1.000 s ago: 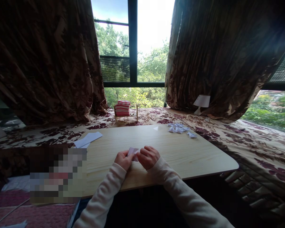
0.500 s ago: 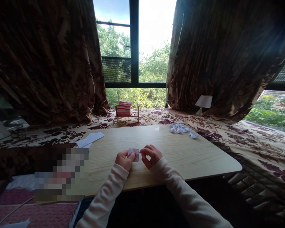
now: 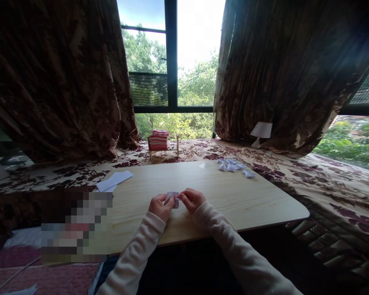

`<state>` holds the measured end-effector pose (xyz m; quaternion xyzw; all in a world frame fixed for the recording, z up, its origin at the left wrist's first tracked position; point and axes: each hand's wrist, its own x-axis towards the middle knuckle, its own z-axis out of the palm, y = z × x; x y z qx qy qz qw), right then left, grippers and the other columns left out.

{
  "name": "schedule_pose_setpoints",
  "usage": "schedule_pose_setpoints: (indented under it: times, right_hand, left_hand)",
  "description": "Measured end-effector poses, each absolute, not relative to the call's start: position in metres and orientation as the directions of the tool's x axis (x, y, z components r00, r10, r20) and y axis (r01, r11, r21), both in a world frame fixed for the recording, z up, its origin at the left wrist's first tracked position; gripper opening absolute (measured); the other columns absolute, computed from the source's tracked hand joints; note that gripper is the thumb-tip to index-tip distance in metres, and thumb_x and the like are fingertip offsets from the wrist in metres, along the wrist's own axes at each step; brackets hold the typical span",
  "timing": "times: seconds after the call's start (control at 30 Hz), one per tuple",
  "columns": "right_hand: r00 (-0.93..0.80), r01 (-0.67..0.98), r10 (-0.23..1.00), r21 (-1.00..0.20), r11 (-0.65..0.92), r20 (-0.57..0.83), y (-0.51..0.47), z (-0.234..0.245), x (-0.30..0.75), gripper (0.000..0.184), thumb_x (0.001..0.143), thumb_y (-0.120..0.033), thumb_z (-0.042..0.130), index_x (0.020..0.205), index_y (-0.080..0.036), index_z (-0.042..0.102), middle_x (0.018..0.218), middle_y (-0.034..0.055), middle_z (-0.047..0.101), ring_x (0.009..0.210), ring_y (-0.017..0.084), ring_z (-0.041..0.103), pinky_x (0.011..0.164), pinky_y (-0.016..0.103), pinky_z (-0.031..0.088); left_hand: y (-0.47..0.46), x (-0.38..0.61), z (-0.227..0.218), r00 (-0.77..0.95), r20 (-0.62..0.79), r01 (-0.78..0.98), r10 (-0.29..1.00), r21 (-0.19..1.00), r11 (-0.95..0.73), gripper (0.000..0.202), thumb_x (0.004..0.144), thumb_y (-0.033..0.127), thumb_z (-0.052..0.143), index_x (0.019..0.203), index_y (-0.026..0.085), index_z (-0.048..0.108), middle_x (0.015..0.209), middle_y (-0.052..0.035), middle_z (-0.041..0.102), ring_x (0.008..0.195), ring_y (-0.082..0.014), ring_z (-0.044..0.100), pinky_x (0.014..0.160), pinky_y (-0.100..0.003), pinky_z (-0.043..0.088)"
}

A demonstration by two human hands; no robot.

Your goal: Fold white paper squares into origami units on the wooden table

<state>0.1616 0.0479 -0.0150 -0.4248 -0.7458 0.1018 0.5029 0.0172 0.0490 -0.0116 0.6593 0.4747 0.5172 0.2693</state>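
Observation:
A small folded piece of paper, pale and creased, is held above the near middle of the wooden table. My left hand grips it from the left, thumb on top. On the other side, my right hand pinches the paper's right edge between thumb and forefinger. Both hands partly cover the paper, so its full shape is hidden. Several folded white paper pieces lie at the table's far right, with one folded piece a little apart from them.
White paper sheets lie at the table's far left, near a blurred-out patch. Behind the table, a small rack holds folded striped cloths on the flowered window seat. A small white lamp stands at the right, by the curtain.
My right hand has moved left, closing the gap to the paper, and its fingers now pinch the edge. The paper looks slightly more tilted. The whole view has shifted a little.

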Motion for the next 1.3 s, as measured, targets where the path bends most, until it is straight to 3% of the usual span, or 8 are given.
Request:
schedule_pose_setpoints:
  times: [0.37,0.83,1.07,1.3]
  right_hand:
    - [-0.107,0.482,0.797,-0.670,0.564,0.594,0.054,-0.026,0.159,0.009,0.069,-0.023,0.055,0.063,-0.017,0.057,0.053,-0.0030,0.049,0.047,0.008,0.041,0.046,0.020,0.035]
    - [-0.070,0.357,0.864,-0.796,0.489,0.500,0.059,-0.030,0.157,0.022,0.072,-0.037,0.054,0.066,-0.016,0.056,0.051,-0.0024,0.050,0.047,0.008,0.042,0.044,0.020,0.035]
    - [-0.089,0.321,0.851,-0.794,0.517,0.518,0.055,-0.026,0.154,0.020,0.071,-0.032,0.052,0.059,-0.016,0.051,0.048,-0.0047,0.041,0.045,0.007,0.035,0.043,0.020,0.030]
    - [-0.022,0.293,0.853,-0.812,0.504,0.521,0.054,-0.023,0.154,0.024,0.073,-0.036,0.049,0.062,-0.016,0.052,0.050,-0.0037,0.042,0.047,0.008,0.036,0.044,0.021,0.031]
  left_hand:
    - [0.048,0.017,-0.011,0.019,0.416,0.330,0.909,0.856,-0.399,0.026,0.065,0.032,0.054,0.065,0.011,0.069,0.059,-0.0059,0.065,0.059,-0.0175,0.057,0.055,-0.025,0.044]
    - [0.047,0.018,-0.007,0.021,0.359,0.194,0.933,0.914,-0.356,0.027,0.063,0.034,0.059,0.069,0.009,0.068,0.057,-0.0047,0.065,0.054,-0.0153,0.057,0.053,-0.023,0.044]
    - [0.046,0.017,-0.006,0.029,0.320,0.147,0.947,0.936,-0.321,0.027,0.061,0.033,0.062,0.070,0.009,0.069,0.057,-0.0042,0.064,0.056,-0.0160,0.058,0.055,-0.024,0.045]
    - [0.043,0.016,0.006,0.035,0.259,0.072,0.965,0.963,-0.261,0.033,0.060,0.039,0.065,0.075,0.009,0.069,0.064,-0.0039,0.067,0.063,-0.0178,0.059,0.061,-0.025,0.046]
